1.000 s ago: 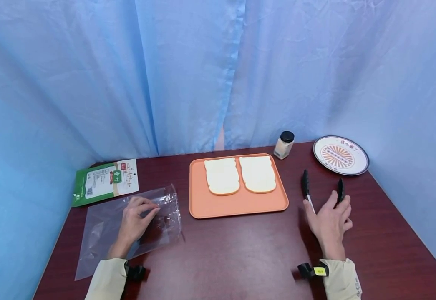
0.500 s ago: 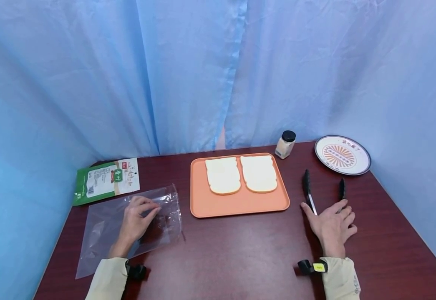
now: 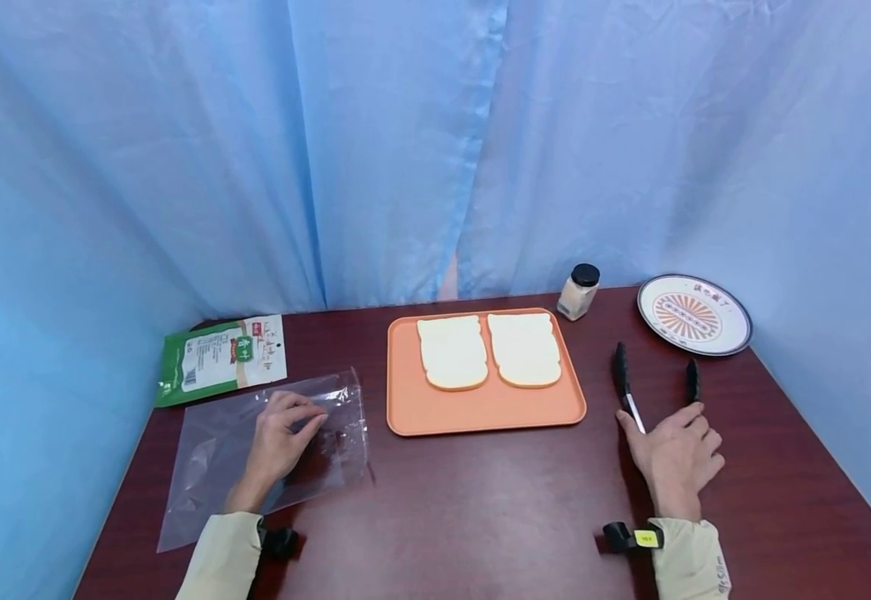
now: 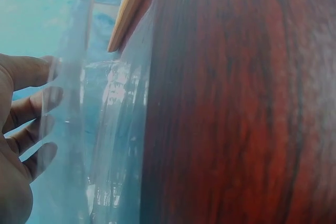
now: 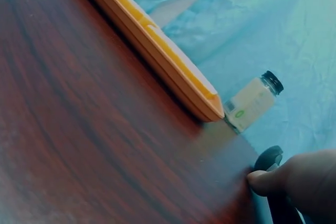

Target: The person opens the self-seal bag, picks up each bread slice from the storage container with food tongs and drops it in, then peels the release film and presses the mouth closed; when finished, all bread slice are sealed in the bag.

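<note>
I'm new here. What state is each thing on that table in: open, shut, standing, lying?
Tongs: spread open, right hand on them.
Clear bag: touched by the left hand; open or closed unclear.
Jar: upright, black lid on.
Bread slices: flat, side by side, apart.
Tray: flat, carrying both slices.
Plate: face up.
Green packet: lying down; sealed or not, unclear.

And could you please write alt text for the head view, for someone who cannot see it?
A person's right hand holds spread, black-tipped tongs while the left hand is at a clear plastic bag. Beyond, between them, two bread slices lie on an orange tray, with a jar and a plate to the right.
</note>
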